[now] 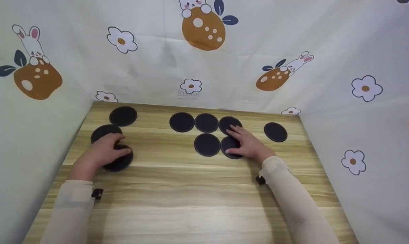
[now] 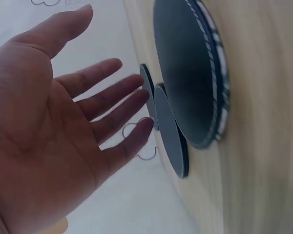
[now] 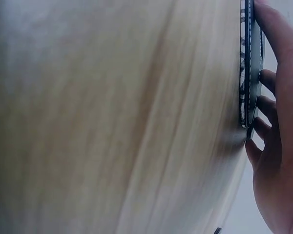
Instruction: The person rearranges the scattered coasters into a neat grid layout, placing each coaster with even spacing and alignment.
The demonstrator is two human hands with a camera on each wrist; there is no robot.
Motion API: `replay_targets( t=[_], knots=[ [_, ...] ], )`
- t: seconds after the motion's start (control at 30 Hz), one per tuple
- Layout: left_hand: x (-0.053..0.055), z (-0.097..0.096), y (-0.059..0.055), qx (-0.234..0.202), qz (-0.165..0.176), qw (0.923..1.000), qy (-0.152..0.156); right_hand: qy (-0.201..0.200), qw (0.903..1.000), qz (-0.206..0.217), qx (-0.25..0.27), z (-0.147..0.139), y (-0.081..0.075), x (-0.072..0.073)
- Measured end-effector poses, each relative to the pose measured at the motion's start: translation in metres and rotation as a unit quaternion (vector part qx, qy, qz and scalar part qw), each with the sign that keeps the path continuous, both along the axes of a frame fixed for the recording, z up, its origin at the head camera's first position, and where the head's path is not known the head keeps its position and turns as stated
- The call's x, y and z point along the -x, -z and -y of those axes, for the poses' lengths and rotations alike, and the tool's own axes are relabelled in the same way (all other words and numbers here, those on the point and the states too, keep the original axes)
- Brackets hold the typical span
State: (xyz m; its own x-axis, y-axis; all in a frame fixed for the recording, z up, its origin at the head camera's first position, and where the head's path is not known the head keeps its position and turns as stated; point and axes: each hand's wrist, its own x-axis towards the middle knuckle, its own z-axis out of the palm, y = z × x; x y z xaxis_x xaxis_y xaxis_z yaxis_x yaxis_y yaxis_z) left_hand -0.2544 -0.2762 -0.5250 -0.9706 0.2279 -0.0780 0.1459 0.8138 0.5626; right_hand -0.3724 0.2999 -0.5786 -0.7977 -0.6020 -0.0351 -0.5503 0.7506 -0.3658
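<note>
Several round black coasters with stitched edges lie flat on the wooden table. My left hand (image 1: pixel 102 149) is over the left group, above a front coaster (image 1: pixel 118 164) and partly covering a middle coaster (image 1: pixel 102 132). In the left wrist view its fingers are spread, apart from the coaster (image 2: pixel 188 73), and nothing is in the palm. With fingers extended, my right hand (image 1: pixel 249 142) rests on the right end of the central group. Its thumb lies on the lower right coaster (image 1: pixel 227 144), and its other fingers reach over the upper right coaster (image 1: pixel 227 122).
Touching these, a lower coaster (image 1: pixel 207 144) and two upper coasters, one at centre (image 1: pixel 206 122) and one at left (image 1: pixel 181 122), complete the central cluster. Single coasters lie at the back left (image 1: pixel 123 116) and far right (image 1: pixel 275 132). Patterned cloth (image 1: pixel 150 67) encloses the table (image 1: pixel 184 189) on three sides.
</note>
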Motion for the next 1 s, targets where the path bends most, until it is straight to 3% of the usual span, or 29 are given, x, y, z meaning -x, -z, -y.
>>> replay_targets(
  t=[0.23, 0.43, 0.67, 1.0],
  knots=[
    [-0.019, 0.005, 0.006, 0.049, 0.027, 0.9948, -0.085, 0.0, 1.0, 0.002, 0.002, -0.001, -0.001, -0.001],
    [-0.027, -0.002, 0.014, 0.073, 0.012, 0.9881, -0.135, 0.002, 1.0, 0.004, 0.005, -0.001, -0.003, -0.001],
    [-0.029, -0.013, 0.025, 0.097, -0.001, 0.9839, -0.15, -0.001, 0.9999, 0.006, 0.011, 0.0, -0.003, -0.002],
    [-0.032, -0.019, 0.028, 0.114, -0.014, 0.9825, -0.147, -0.001, 0.9999, 0.003, 0.016, -0.001, 0.001, -0.003]
  ],
)
